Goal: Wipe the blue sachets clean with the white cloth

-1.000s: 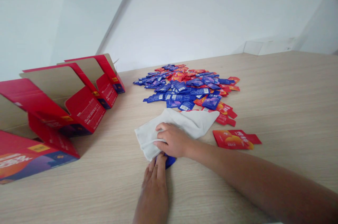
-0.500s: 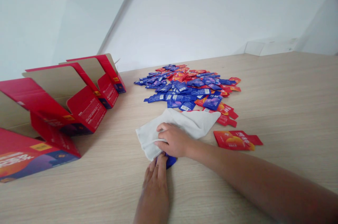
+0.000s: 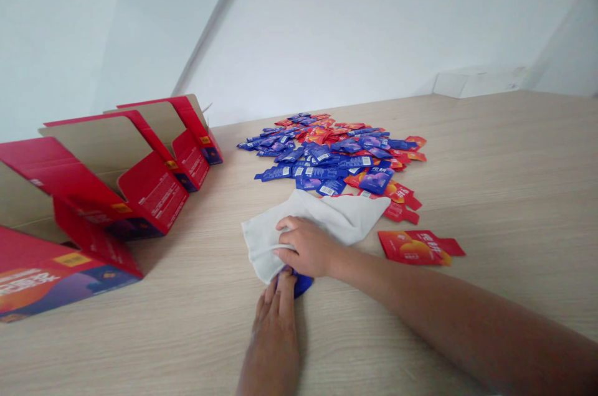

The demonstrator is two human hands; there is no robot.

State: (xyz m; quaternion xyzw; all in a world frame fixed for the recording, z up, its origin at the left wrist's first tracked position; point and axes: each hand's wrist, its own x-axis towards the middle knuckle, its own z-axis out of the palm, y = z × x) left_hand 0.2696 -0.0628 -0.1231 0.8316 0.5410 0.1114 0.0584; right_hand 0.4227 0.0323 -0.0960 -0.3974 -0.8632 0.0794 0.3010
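Note:
A whitish cloth (image 3: 346, 218) lies spread on the wooden table, its far right part over the front edge of a packet pile. My right hand (image 3: 306, 246) presses down on the cloth with its fingers curled into it. Just below, a blue packet (image 3: 303, 286) lies partly hidden under the cloth and my hands. My left hand (image 3: 275, 321) rests flat on that packet's left side, fingers stretched forward and close together, their tips near the cloth's edge. To the right of the cloth lies a single red-orange packet (image 3: 411, 248).
Behind the cloth spreads a heap of blue and red packets (image 3: 322, 153). Several red cardboard boxes with raised flaps (image 3: 154, 193) stand in a row on the left. A white wall (image 3: 364, 28) borders the table (image 3: 504, 197), with a white box-like object (image 3: 476, 83) against it.
The cloth's left edge has shifted very slightly to the right. Both hands stay in nearly the same place.

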